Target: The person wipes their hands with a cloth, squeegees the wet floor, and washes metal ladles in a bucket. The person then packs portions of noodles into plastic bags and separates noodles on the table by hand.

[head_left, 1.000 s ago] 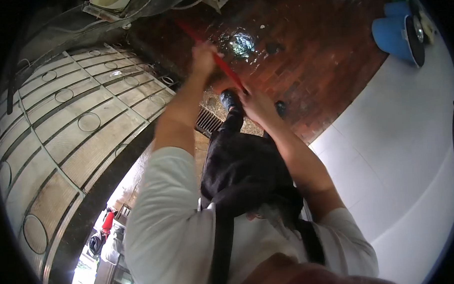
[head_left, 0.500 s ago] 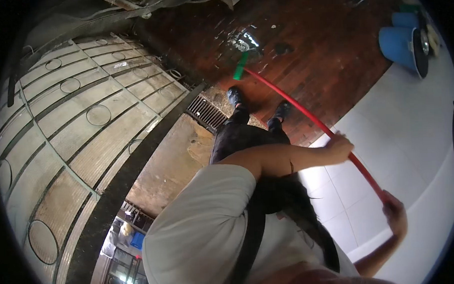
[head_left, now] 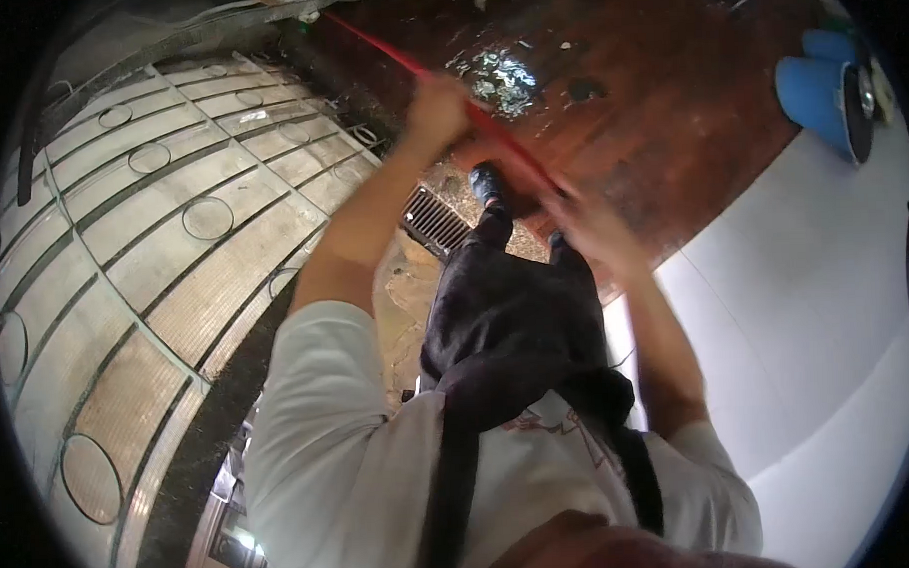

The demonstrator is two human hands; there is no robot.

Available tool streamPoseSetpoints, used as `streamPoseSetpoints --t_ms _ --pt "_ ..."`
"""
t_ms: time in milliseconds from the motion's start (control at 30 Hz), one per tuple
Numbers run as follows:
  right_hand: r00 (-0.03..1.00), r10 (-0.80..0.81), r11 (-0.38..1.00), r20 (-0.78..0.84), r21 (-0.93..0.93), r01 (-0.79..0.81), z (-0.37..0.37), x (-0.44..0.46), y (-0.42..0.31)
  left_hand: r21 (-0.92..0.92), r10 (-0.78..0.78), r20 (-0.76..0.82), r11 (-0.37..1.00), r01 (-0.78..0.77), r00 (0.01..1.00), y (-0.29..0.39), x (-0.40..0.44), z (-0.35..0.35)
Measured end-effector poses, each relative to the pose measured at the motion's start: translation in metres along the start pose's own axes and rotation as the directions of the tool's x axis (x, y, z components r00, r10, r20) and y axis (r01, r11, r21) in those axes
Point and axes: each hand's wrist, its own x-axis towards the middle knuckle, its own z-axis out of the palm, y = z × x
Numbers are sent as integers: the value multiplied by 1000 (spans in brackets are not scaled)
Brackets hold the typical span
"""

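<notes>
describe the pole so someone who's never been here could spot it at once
Start at the reddish floor, then find the person's left hand and right hand. The pole runs through both, long and thin, its bright red standing out from the duller floor.

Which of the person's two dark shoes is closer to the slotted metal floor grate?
The left dark shoe. It is nearest to the slotted metal floor grate, while the right dark shoe is farther off and mostly hidden.

Seemingly a household yard or wash area: wet reddish paving beyond the grip, a drain grate nearer the body, a barred panel leftward, blue buckets (two, apparently) rightward.
</notes>
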Motion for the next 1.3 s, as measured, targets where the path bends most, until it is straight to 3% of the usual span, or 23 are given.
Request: streamPoseSetpoints --t_ms 33,67,133,167,267,300,400,433,500,533,567,633,667,733,767,800,867,900,967,1067,1100,1200,1300 --pt "995 82 971 -55 -220 -92 -48 -49 3 -147 90 47 986 -83 995 59 3 10" --pt "998 30 983 -47 -182 -38 -94 -105 1 -299 180 93 943 -145 979 118 5 21" --pt "958 181 891 -223 -376 -256 -183 -245 -6 -582 177 68 806 -105 982 264 -7 31" --pt "844 405 825 -352 -258 -503 -200 -298 -50 -680 267 62 717 -155 962 331 -9 19" --pt "692 598 721 -405 -105 -684 -238 -420 -115 -700 555 182 653 -290 812 501 -25 45" --pt "689 584 708 -429 -146 -691 -239 -420 -114 -808 627 86 499 -314 775 508 -25 39" --pt "687 555 704 -469 -175 -688 -242 -393 -89 -666 470 214 711 -224 856 510 -8 80" --pt "746 498 763 -442 -187 -619 -243 -376 -72 -772 351 226 634 -52 909 483 -7 97" --pt "818 424 810 -389 -241 -534 -229 -321 -58 -757 254 -122 601 -255 960 387 -6 69" --pt "841 429 804 -330 -286 -522 -218 -291 -61 -633 172 154 774 -36 973 341 -1 43" --pt "953 216 907 -212 -319 -276 -204 -270 -48 -536 177 21 833 -139 984 296 1 72" --pt "988 141 810 -55 -567 -148 -168 -236 -17 -193 148 -177 964 -182 973 176 -10 165" --pt "998 46 807 45 -591 -10 -145 -217 50 -342 34 15 939 -27 999 168 -7 121" --pt "982 182 809 -52 -560 -180 -126 -209 58 28 77 0 997 -77 997 156 -11 123" --pt "971 233 747 -49 -631 -211 -151 -221 65 -31 102 47 994 -100 994 190 1 109" --pt "994 22 851 -107 -519 -75 -188 -256 97 -93 132 102 988 -123 986 233 14 101" --pt "935 251 854 -250 -398 -336 -274 -342 57 -262 114 261 964 -43 959 340 18 120" --pt "832 422 855 -360 -148 -498 -310 -393 58 -225 215 132 957 -182 968 415 35 103" --pt "776 399 872 -488 -58 -485 -378 -490 47 -482 344 9 824 -298 939 536 62 128" --pt "553 322 687 -768 -213 -695 -458 -553 40 -673 487 -112 604 -427 866 688 109 159" --pt "583 281 694 -762 -259 -672 -481 -549 50 -659 483 -28 649 -379 875 719 126 175" --pt "638 211 695 -741 -346 -631 -527 -486 51 -553 256 141 822 -138 956 731 162 210" --pt "738 188 709 -648 -431 -559 -519 -416 45 -533 141 8 838 -114 990 651 161 186"
